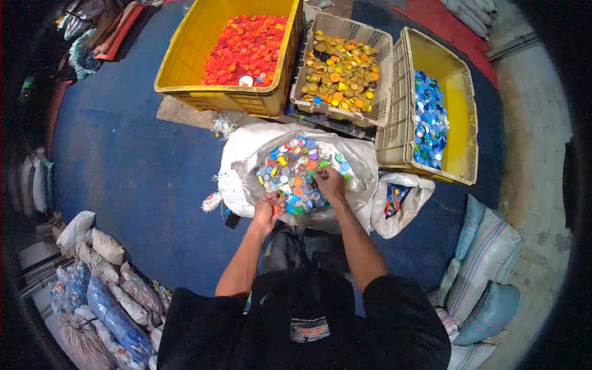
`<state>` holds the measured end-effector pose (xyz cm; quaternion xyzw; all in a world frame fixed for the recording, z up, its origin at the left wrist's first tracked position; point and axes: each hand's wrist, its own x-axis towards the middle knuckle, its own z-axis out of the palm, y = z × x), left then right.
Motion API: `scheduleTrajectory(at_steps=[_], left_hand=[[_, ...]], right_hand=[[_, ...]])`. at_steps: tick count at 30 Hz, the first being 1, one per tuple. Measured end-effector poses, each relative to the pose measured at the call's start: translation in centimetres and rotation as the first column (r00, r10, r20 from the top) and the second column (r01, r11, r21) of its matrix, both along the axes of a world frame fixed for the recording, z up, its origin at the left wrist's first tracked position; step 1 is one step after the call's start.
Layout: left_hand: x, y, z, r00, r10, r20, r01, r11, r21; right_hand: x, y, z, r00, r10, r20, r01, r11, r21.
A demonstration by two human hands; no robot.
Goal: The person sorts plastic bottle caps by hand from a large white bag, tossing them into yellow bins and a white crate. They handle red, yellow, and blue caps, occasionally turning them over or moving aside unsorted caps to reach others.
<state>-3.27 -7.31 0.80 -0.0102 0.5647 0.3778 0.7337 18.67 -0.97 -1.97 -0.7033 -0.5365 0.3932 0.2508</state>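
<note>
My two hands in one open white sack (237, 179) of mixed bottle caps (296, 169), left hand (269, 206) cupped around a few caps, right hand (330, 182) pinching one, beyond them three crates, red caps (246, 49), gold caps (339, 71), blue caps (428, 117).

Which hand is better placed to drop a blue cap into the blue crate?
Right, probably. The right hand is over the far right side of the mixed-cap sack, on the same side as the blue-cap crate. The left hand sits at the sack's near edge, further from that crate.
</note>
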Motion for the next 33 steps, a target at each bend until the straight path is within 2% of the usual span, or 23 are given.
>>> scheduleTrajectory(at_steps=[2,5,7,8,11,14,16,19,22,23,24,25,26,28,29,30,33], left_hand=[[-0.3,-1.0,0.1,1.0,0.004,-0.004,-0.004,1.0,-0.011],[-0.7,-2.5,0.6,1.0,-0.016,-0.008,0.016,1.0,-0.005],[-1.0,-2.9,1.3,0.999,-0.044,-0.002,0.044,0.999,-0.017],[-0.8,-3.1,1.6,0.994,-0.066,-0.083,0.062,0.997,-0.043],[-1.0,-3.5,1.8,0.986,-0.105,-0.132,0.102,0.994,-0.034],[-0.5,-3.1,2.6,0.95,-0.176,-0.258,0.175,0.984,-0.024],[-0.1,-2.8,2.6,0.921,-0.21,-0.329,0.229,0.973,0.019],[0.5,-2.7,1.4,0.873,-0.223,-0.434,0.29,0.953,0.093],[1.3,-2.6,-1.5,0.818,-0.185,-0.544,0.344,0.916,0.205],[1.4,-2.6,-2.3,0.798,-0.161,-0.58,0.36,0.9,0.246],[1.4,-2.2,-2.3,0.745,-0.179,-0.643,0.423,0.871,0.248],[1.5,-1.7,-2.1,0.687,-0.193,-0.701,0.484,0.841,0.243],[1.6,-1.4,-1.9,0.625,-0.205,-0.753,0.543,0.807,0.231],[2.3,-0.5,-0.7,0.5,-0.223,-0.837,0.616,0.77,0.163],[2.7,0.2,-0.2,0.433,-0.223,-0.874,0.649,0.75,0.13],[3.0,0.6,0.0,0.389,-0.224,-0.894,0.668,0.736,0.106],[3.7,1.8,-1.2,0.288,-0.108,-0.951,0.773,0.612,0.165]], right_hand=[[-0.8,1.5,2.0,0.988,0.125,0.09,-0.125,0.992,-0.012],[-1.2,2.7,0.5,0.925,0.251,0.286,-0.262,0.965,0.0],[-1.8,3.0,1.4,0.931,0.228,0.285,-0.242,0.97,0.013],[-1.9,3.3,1.1,0.925,0.245,0.291,-0.251,0.968,-0.015],[-2.2,3.7,1.2,0.896,0.303,0.326,-0.303,0.952,-0.052],[-2.4,4.0,1.1,0.845,0.35,0.404,-0.357,0.932,-0.062],[-2.7,4.1,0.6,0.809,0.378,0.45,-0.377,0.921,-0.097],[-2.9,3.8,0.0,0.819,0.345,0.459,-0.374,0.927,-0.03],[-2.2,3.3,-0.6,0.932,0.209,0.296,-0.276,0.939,0.207],[-2.1,2.8,-0.8,0.994,0.101,0.045,-0.108,0.973,0.206],[-1.9,2.2,-1.0,0.978,-0.021,-0.206,0.056,0.985,0.164],[-1.9,2.0,0.1,0.888,-0.149,-0.435,0.204,0.976,0.081],[-0.2,1.8,1.6,0.671,-0.418,-0.612,0.186,0.894,-0.407],[1.3,0.4,1.2,0.248,-0.53,-0.811,0.086,0.846,-0.526],[1.9,0.0,1.0,0.007,-0.556,-0.831,0.016,0.831,-0.556],[1.8,0.0,3.0,0.053,-0.596,-0.801,0.053,0.803,-0.594],[2.2,-1.1,3.9,0.061,-0.62,-0.782,0.079,0.784,-0.615]])
